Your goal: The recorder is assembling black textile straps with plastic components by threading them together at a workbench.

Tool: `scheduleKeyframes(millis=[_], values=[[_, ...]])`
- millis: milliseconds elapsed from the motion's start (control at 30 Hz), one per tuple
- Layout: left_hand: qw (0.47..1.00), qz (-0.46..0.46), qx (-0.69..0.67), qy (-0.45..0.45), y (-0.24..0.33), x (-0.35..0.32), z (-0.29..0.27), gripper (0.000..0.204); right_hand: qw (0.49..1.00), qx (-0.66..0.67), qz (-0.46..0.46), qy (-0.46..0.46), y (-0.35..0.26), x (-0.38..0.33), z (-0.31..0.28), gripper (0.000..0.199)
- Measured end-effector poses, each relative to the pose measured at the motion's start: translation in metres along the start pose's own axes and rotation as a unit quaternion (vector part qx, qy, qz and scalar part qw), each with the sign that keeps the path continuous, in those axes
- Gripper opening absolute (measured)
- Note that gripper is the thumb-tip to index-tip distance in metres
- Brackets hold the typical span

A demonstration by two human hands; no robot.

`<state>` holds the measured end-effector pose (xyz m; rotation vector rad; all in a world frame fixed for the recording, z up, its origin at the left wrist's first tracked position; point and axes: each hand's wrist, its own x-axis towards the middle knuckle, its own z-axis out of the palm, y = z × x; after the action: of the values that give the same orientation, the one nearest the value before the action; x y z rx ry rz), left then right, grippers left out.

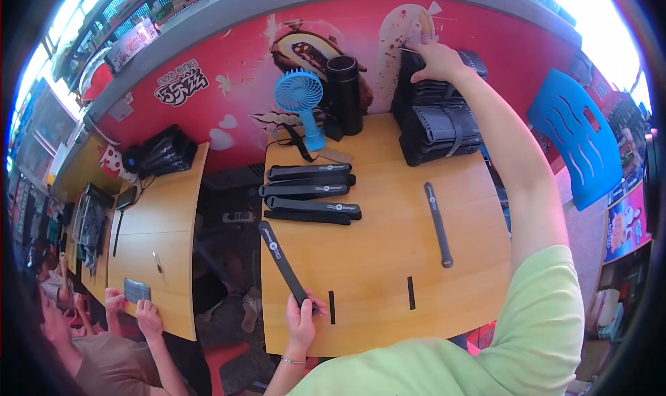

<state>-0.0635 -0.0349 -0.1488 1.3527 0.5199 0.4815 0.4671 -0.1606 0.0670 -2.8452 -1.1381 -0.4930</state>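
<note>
Near the table's front left, my left hand (pixel 302 320) is closed around one end of a black strap (pixel 283 261) with a pale printed mark. The strap slants away from me to the far left. My right hand (pixel 438 62) is stretched to the far right, over bundles of black straps (pixel 444 129) stacked against the wall. Its thumb and fingers are apart; its fingertips are small and partly lost against the dark bundles. Between my arms a single black strap (pixel 438 226) lies on the table. Several folded black straps (pixel 312 188) lie in rows at the left.
Two short black strips (pixel 411 293) lie on the wooden table (pixel 381 250) near its front edge. A blue fan (pixel 300 94) and a black bottle (pixel 345 94) stand at the back. A blue chair (pixel 579 136) is at right. Another person (pixel 118 347) works at the left table (pixel 156 236).
</note>
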Motion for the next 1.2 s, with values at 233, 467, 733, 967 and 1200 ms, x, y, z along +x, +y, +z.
scheduleKeyframes(millis=[233, 467, 733, 967, 1200], values=[[1.000, 0.007, -0.002, -0.006, -0.004, 0.001, 0.000, 0.017, 1.000, -0.007, -0.011, -0.025, -0.009, 0.004, 0.003, 0.077], [1.000, -0.009, -0.009, -0.010, -0.002, 0.000, -0.002, 0.019, 0.993, -0.035, -0.108, -0.027, -0.042, -0.006, 0.010, 0.073], [1.000, -0.003, -0.011, -0.002, 0.002, -0.001, 0.001, 0.019, 0.996, 0.002, -0.083, 0.015, -0.025, -0.004, 0.020, 0.068], [1.000, 0.012, -0.004, -0.014, -0.002, -0.001, 0.002, 0.018, 0.991, 0.070, -0.046, 0.103, -0.012, -0.036, -0.009, 0.054], [0.999, 0.035, 0.002, 0.017, -0.012, -0.005, -0.002, 0.016, 0.745, 0.639, -0.169, 0.092, -0.128, -0.142, -0.090, 0.012]])
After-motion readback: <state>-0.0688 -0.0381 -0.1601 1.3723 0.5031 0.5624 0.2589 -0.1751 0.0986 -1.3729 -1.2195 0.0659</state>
